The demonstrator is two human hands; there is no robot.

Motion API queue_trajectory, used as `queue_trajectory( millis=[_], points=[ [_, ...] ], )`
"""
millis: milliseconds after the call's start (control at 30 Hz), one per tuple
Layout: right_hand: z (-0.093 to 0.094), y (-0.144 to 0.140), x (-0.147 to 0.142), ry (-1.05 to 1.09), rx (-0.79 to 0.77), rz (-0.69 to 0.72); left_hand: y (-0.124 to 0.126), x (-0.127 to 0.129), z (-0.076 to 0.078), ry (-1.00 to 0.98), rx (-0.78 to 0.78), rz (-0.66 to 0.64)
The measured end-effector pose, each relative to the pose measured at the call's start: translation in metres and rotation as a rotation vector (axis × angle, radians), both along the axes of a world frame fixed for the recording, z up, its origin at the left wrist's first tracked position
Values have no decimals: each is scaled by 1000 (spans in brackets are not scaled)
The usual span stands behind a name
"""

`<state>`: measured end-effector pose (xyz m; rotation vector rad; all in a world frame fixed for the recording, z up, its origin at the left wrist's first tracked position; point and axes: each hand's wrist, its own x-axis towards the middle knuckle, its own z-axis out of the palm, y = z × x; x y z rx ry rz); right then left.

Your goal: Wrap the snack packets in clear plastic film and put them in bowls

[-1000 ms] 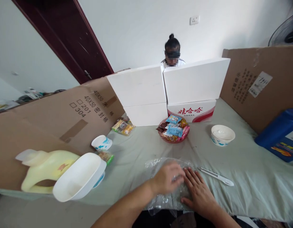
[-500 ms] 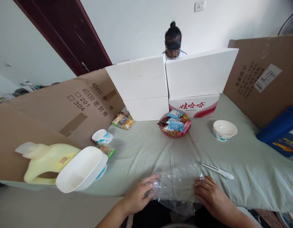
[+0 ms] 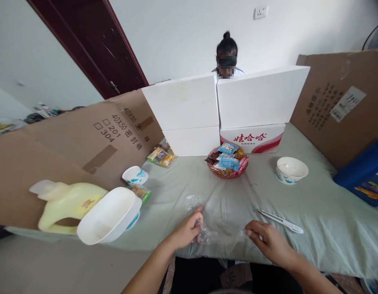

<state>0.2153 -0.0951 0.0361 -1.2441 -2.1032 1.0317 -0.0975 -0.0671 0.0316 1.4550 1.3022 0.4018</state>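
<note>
At nine o'clock lie a pale yellow jug [image 3: 68, 202] and a large white bowl [image 3: 110, 214], with a small blue-patterned cup [image 3: 135, 175] just beyond them. The left hand [image 3: 186, 231], at about seven o'clock, has its fingers curled shut on the left edge of the clear plastic bag [image 3: 221, 222]. The bag lies flat and crumpled on the pale green cloth [image 3: 329, 237] near the front edge, between the hands. The right hand [image 3: 268, 241], at five o'clock, pinches the bag's right edge between thumb and fingertips. The step looks to be spreading the bag taut — a next move would call for an even pull from both sides. At twelve o'clock sits a red dish of snacks [image 3: 228, 162], at two o'clock a white bowl [image 3: 292, 169], and a white utility knife [image 3: 280, 221] lies just beside the right hand, apart from it.
</note>
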Motion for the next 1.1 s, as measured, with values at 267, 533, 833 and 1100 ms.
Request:
queue_trajectory(
  millis=[267,533,833,1100],
  points=[
    [-35,24,-23,230,-120,-143,8,-10,4,-183,-175,148],
    [-51,49,-37,-83,-32,-364,21,-22,-26,230,157,373],
    [-52,54,-26,-105,17,-399,12,-23,-31,468,330,327],
    [-36,28,-31,220,-34,-446,7,-14,-27,528,404,304]
  ],
)
